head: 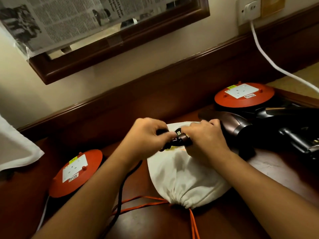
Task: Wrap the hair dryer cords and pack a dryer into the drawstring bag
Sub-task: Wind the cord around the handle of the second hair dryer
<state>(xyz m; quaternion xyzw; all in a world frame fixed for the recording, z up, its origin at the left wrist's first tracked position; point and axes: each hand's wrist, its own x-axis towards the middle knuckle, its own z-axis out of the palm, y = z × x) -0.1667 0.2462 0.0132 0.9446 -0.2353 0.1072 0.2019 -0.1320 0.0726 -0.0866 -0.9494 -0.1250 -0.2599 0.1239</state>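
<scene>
my left hand (pixel 146 133) pinching the black cord (pixel 120 192) | my right hand (pixel 205 137) clenched round the brown dryer (pixel 236 125) handle (partly hidden) | both above the cinched white drawstring bag (pixel 183 178) on the desk (pixel 150 223)

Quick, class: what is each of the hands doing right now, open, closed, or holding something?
Left hand: closed, pinching the black cord at the dryer's handle end.
Right hand: closed around the brown hair dryer handle, over the white drawstring bag.
</scene>
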